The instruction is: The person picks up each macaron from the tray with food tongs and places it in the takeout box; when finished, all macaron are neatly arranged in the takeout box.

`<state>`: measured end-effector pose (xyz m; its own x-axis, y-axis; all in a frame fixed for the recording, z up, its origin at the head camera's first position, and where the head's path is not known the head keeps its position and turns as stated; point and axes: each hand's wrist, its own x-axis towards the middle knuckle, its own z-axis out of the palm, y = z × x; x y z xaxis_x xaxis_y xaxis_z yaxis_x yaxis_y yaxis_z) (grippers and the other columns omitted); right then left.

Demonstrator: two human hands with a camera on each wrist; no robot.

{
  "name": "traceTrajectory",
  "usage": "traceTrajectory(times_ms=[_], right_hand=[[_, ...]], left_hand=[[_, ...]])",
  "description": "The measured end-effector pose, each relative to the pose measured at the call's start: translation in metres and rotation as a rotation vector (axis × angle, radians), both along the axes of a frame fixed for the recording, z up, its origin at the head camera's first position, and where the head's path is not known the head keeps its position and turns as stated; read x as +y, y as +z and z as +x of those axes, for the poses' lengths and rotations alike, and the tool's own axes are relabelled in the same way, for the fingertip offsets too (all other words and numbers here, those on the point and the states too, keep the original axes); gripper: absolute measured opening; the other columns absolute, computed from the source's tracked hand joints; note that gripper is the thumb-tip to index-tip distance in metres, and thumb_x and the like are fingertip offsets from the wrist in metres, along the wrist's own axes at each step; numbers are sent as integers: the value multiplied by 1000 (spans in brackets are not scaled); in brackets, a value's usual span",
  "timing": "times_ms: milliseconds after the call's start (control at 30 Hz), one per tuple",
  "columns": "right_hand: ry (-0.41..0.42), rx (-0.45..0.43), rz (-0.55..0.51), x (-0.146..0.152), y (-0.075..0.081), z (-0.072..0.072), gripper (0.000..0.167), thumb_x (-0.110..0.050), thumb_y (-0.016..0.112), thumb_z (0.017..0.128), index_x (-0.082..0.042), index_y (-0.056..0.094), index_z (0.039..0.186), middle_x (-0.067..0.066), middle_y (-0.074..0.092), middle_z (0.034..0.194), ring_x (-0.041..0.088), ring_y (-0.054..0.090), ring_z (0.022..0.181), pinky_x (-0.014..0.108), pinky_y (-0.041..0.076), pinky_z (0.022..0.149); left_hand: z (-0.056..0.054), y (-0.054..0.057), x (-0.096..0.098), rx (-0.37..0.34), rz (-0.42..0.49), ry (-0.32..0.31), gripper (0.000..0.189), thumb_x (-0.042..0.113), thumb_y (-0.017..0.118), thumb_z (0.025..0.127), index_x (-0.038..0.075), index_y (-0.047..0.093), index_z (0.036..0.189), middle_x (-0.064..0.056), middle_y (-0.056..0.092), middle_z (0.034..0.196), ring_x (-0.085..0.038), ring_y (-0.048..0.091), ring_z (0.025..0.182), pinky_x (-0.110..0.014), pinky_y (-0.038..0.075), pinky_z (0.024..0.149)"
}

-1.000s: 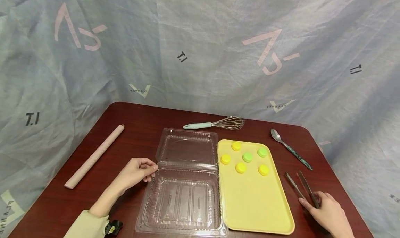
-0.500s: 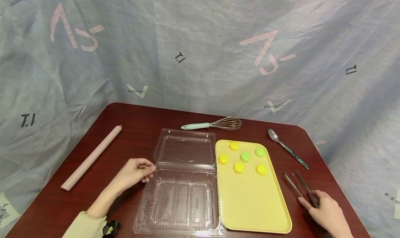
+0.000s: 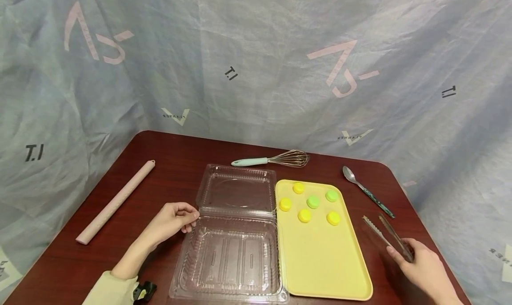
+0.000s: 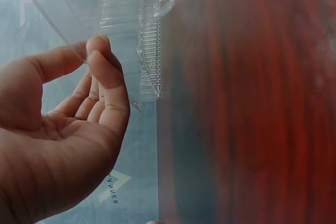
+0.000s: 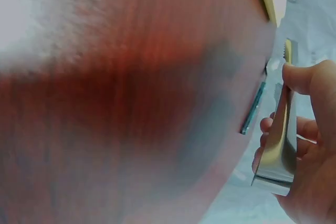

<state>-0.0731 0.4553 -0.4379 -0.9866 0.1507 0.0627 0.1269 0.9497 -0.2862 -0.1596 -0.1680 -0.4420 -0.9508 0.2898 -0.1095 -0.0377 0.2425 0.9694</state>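
The clear container [image 3: 229, 258] was spread open on the desk [image 3: 172, 162], its left edge pinched near the hinge by the left hand [image 3: 176, 220]. The tongs [image 5: 283, 135] were gripped by the right hand [image 3: 426, 267], tips apart, just beside the yellow tray [image 3: 326, 260] bearing round pieces [image 3: 304, 215]. For control, the thin plastic was best steadied without flexing, and any squeeze of the tongs best made gently.

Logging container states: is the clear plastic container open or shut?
Open: in the head view, its lid lies folded back beyond the base, not covering it.
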Motion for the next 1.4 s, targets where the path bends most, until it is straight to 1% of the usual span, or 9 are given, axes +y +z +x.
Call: traceTrajectory(times_ms=[167, 233, 333, 433, 600, 767, 967, 1167, 1400], right_hand=[[38, 68, 4, 2, 7, -1, 53, -40, 69, 94, 7, 60, 116, 2, 54, 74, 19, 51, 67, 38, 41, 58], [39, 66, 10, 3, 11, -2, 53, -42, 69, 94, 5, 60, 117, 2, 55, 75, 20, 52, 69, 38, 41, 58], [32, 27, 14, 4, 17, -5, 58, -47, 65, 95, 5, 58, 121, 4, 58, 80, 22, 55, 73, 40, 43, 58], [30, 15, 14, 4, 21, -8, 60, -50, 64, 95, 4, 58, 122, 8, 63, 89, 28, 60, 79, 46, 46, 59], [47, 74, 28, 1, 28, -15, 57, -50, 68, 92, -1, 61, 119, 14, 67, 97, 36, 63, 85, 51, 46, 61], [68, 98, 50, -3, 40, -27, 56, -53, 69, 90, -3, 65, 115, 10, 68, 92, 32, 63, 81, 45, 45, 60], [122, 82, 87, -7, 50, -45, 56, -55, 68, 90, -3, 68, 112, 1, 64, 82, 23, 59, 75, 42, 44, 60], [159, 54, 109, -13, 53, -63, 53, -57, 65, 91, -8, 68, 110, -6, 59, 73, 18, 55, 69, 38, 41, 58], [207, 31, 106, -19, 50, -81, 55, -56, 66, 91, -5, 69, 110, -7, 57, 68, 17, 53, 66, 37, 41, 59]], left_hand=[[0, 0, -1, 9, 20, -10, 20, 10, 66, 96, -9, 66, 102, -9, 65, 77, -17, 61, 64, -30, 54, 60], [0, 0, -1, 16, 24, -14, 21, 10, 66, 96, -10, 66, 102, -10, 65, 77, -17, 61, 64, -30, 54, 60], [-1, -1, -2, 14, 14, -13, 21, 11, 66, 96, -9, 66, 102, -10, 65, 78, -17, 61, 65, -30, 54, 61], [-1, -2, -3, 12, 2, -17, 20, 11, 66, 96, -9, 66, 102, -10, 65, 78, -17, 61, 65, -30, 55, 61], [-1, -4, -4, 19, 6, -24, 20, 10, 65, 97, -10, 65, 102, -11, 65, 78, -17, 61, 65, -29, 55, 61], [0, -2, -4, 23, 8, -26, 22, 12, 65, 97, -9, 65, 103, -11, 65, 79, -17, 61, 65, -30, 55, 61], [1, -1, -4, 35, -4, -23, 21, 12, 66, 97, -9, 65, 102, -10, 65, 79, -17, 62, 65, -30, 56, 61], [0, -1, -3, 48, -9, -27, 21, 12, 66, 97, -9, 65, 102, -10, 65, 78, -17, 62, 65, -30, 56, 61], [0, -2, -3, 52, -4, -29, 20, 11, 66, 97, -9, 66, 102, -11, 65, 79, -16, 62, 64, -30, 56, 60]])
